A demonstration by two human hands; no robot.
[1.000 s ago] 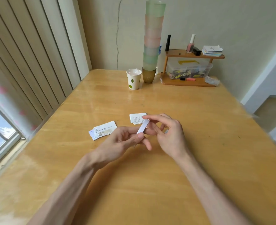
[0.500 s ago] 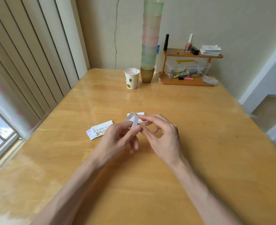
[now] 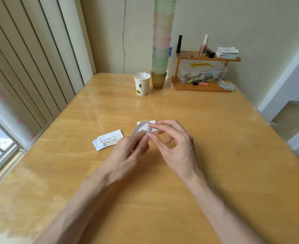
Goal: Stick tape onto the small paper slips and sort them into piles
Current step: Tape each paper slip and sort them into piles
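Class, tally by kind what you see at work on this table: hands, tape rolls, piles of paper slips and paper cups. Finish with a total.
Hands: 2 (left hand, right hand)
Tape: 1 (tape roll)
Slip piles: 2 (left pile, far pile)
Cups: 1 (paper cup)
Total: 6

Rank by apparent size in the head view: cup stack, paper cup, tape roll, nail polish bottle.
1. cup stack
2. paper cup and tape roll: alike, roll nearer, so unranked
3. nail polish bottle

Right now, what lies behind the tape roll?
Printed slips lie on the table behind the tape roll, partly seen through its ring. The right hand hides their right side.
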